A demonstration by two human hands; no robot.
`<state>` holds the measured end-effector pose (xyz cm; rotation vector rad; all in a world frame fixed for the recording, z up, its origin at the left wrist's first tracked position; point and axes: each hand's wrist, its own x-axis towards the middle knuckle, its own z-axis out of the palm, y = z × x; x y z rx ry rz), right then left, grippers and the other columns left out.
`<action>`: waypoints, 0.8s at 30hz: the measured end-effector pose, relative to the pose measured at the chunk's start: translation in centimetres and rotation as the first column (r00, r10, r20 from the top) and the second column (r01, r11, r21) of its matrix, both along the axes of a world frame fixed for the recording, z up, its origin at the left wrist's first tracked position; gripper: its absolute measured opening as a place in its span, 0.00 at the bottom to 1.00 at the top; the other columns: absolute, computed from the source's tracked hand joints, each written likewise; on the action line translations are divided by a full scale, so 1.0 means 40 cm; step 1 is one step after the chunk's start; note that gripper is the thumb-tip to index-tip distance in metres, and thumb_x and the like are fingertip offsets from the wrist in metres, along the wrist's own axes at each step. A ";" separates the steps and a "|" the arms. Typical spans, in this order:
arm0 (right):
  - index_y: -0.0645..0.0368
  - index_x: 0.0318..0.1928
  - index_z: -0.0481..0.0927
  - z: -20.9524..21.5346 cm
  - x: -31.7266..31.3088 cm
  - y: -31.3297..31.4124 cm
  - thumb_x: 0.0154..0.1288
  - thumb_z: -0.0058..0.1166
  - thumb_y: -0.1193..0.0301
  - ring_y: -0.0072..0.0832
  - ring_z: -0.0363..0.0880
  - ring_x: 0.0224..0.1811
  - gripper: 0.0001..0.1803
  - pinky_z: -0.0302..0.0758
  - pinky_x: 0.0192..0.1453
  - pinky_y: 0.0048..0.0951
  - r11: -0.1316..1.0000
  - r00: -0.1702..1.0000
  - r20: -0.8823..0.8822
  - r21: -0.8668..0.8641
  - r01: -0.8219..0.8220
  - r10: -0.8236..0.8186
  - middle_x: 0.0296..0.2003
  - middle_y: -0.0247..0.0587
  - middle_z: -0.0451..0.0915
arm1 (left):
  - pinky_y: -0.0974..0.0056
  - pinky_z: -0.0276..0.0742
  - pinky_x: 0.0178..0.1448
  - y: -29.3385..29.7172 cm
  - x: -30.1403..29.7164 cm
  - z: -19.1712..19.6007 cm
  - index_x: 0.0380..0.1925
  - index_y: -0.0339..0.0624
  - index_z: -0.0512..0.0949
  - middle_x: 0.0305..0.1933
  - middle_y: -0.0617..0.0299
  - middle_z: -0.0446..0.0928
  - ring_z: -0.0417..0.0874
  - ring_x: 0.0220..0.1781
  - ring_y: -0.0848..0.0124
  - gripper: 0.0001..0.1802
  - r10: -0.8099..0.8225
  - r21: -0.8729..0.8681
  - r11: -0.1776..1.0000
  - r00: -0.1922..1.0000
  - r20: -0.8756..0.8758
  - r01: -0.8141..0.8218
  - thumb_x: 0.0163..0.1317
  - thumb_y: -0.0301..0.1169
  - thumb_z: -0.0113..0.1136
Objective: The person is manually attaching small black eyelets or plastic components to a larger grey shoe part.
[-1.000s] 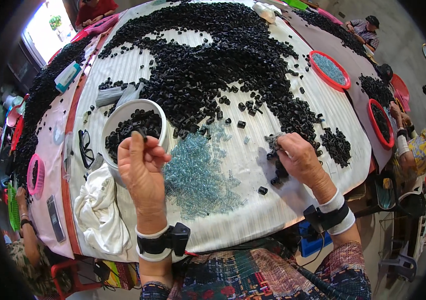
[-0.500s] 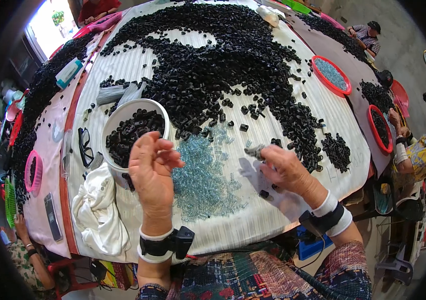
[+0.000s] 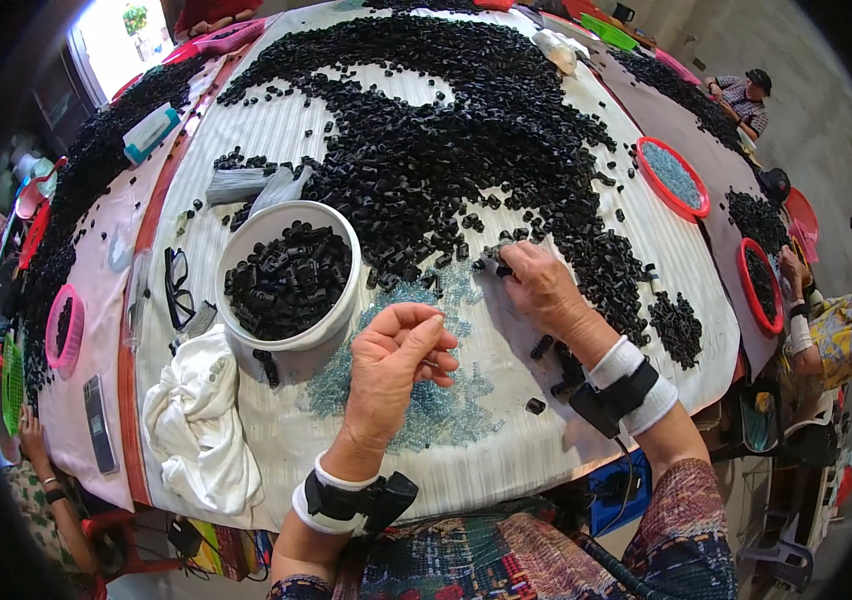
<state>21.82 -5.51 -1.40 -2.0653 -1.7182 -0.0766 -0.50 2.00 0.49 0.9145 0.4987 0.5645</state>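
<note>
My left hand [image 3: 401, 358] is raised over a spread of small bluish see-through pieces [image 3: 446, 405]. Its thumb and index finger are pressed together; anything between them is too small to make out. My right hand [image 3: 546, 288] reaches to the near edge of a large heap of small black plastic parts [image 3: 446, 140]. Its fingertips pinch together beside a few black parts, and something greyish and dark shows at them, its kind unclear. Left of my left hand stands a white tub [image 3: 346, 305] filled with black plastic parts [image 3: 291, 280].
A white cloth [image 3: 201, 425], black-framed glasses [image 3: 178, 290] and grey strip bundles [image 3: 241, 185] lie around the tub. A smaller black pile [image 3: 676, 328] lies at right. A red basket [image 3: 703, 212] holds bluish pieces. Other people sit at both sides, one in a yellow patterned shirt [image 3: 841, 330].
My left hand has moved right, away from the tub, and its fingers have closed. My right hand has gone farther up the table to the black parts. The view has shifted slightly.
</note>
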 end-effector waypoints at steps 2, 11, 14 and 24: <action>0.61 0.38 0.70 0.007 -0.016 -0.015 0.51 0.51 0.80 0.45 0.75 0.37 0.12 0.75 0.40 0.40 0.999 1.000 -0.012 0.050 0.006 -0.005 0.31 0.47 0.72 | 0.72 0.80 0.25 -0.002 0.004 -0.001 0.41 0.37 0.74 0.31 0.58 0.79 0.82 0.26 0.75 0.09 -0.011 0.010 1.000 1.000 -0.002 0.011 0.65 0.31 0.54; 0.64 0.40 0.73 0.137 -0.190 -0.087 0.47 0.55 0.82 0.39 0.77 0.34 0.15 0.78 0.38 0.33 0.859 0.882 -0.004 0.231 -0.457 0.471 0.31 0.43 0.75 | 0.71 0.81 0.30 0.003 -0.008 -0.016 0.38 0.33 0.76 0.32 0.57 0.81 0.82 0.30 0.73 0.09 -0.275 -0.029 0.961 0.961 0.008 0.275 0.60 0.27 0.61; 0.63 0.43 0.74 0.157 -0.178 -0.100 0.46 0.56 0.83 0.39 0.77 0.34 0.19 0.77 0.37 0.33 0.872 0.881 -0.111 0.246 -0.423 0.459 0.30 0.43 0.75 | 0.71 0.81 0.30 0.010 -0.008 -0.012 0.39 0.33 0.76 0.33 0.56 0.81 0.83 0.30 0.72 0.11 -0.308 -0.053 0.950 0.951 -0.004 0.307 0.59 0.27 0.62; 0.64 0.37 0.74 0.082 -0.058 -0.107 0.53 0.54 0.85 0.40 0.77 0.33 0.10 0.75 0.36 0.34 0.970 0.995 -0.072 0.237 -0.044 0.063 0.31 0.45 0.78 | 0.71 0.83 0.28 0.019 -0.005 -0.008 0.43 0.34 0.76 0.37 0.50 0.81 0.85 0.31 0.70 0.11 -0.143 -0.145 0.979 0.990 0.006 0.143 0.60 0.23 0.59</action>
